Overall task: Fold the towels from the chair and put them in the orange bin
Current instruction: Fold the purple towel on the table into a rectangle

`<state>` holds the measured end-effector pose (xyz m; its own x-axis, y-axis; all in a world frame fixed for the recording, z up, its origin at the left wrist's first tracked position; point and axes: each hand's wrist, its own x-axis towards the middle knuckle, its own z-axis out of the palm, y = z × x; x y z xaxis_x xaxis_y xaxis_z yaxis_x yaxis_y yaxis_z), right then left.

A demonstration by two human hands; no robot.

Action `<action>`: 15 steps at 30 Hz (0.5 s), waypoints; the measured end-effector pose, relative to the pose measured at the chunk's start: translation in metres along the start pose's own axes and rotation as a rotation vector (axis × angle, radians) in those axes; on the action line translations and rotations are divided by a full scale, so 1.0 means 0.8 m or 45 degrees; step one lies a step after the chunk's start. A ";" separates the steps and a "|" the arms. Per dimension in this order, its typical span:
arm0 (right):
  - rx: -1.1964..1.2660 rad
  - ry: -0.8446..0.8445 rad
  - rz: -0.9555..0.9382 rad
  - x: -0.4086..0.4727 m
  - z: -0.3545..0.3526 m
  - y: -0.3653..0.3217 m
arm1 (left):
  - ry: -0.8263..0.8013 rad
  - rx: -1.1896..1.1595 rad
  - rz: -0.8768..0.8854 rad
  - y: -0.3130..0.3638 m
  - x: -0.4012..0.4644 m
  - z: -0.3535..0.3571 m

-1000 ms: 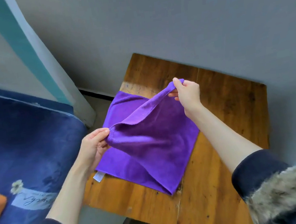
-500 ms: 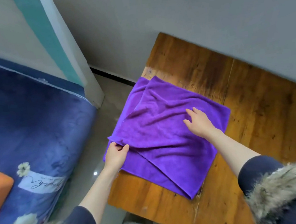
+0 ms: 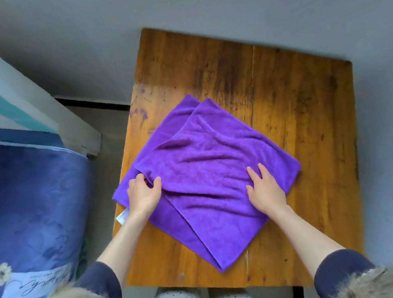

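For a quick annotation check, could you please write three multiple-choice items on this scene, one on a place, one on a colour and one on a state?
1. Where does the purple microfibre towel lie?
A. on the brown wooden tabletop
B. on the blue floral blanket
C. on the floor

2. What colour is the small label at the towel's left edge?
A. black
B. white
C. red

3. How does the right hand meet the towel?
A. it lifts a corner high
B. it is clear of it
C. it rests flat on it

Key: 1 A, wood shows all round the towel. 2 B, a white tag pokes out beside the left hand. 3 C, the fingers lie straight on the cloth.
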<state>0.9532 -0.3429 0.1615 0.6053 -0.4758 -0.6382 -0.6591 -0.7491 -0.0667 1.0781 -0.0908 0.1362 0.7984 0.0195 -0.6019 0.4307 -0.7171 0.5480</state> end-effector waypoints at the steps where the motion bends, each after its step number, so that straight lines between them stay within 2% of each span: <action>1: 0.010 0.020 0.047 -0.009 0.002 0.010 | -0.020 0.040 0.037 0.009 0.001 0.005; 5: 0.076 -0.001 0.208 -0.037 0.010 0.049 | -0.121 0.216 0.166 0.044 -0.002 0.033; 10: 0.274 -0.134 0.496 -0.071 0.033 0.100 | -0.267 0.336 0.302 0.079 -0.016 0.074; 13: 0.339 -0.260 0.555 -0.080 0.045 0.124 | -0.303 0.368 0.312 0.089 -0.027 0.090; 15: 0.339 -0.271 0.584 -0.077 0.042 0.135 | -0.275 0.372 0.288 0.096 -0.034 0.095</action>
<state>0.8302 -0.3789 0.1675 0.1456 -0.6006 -0.7862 -0.9396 -0.3328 0.0802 1.0579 -0.1990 0.1504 0.7393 -0.2849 -0.6102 0.0926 -0.8545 0.5111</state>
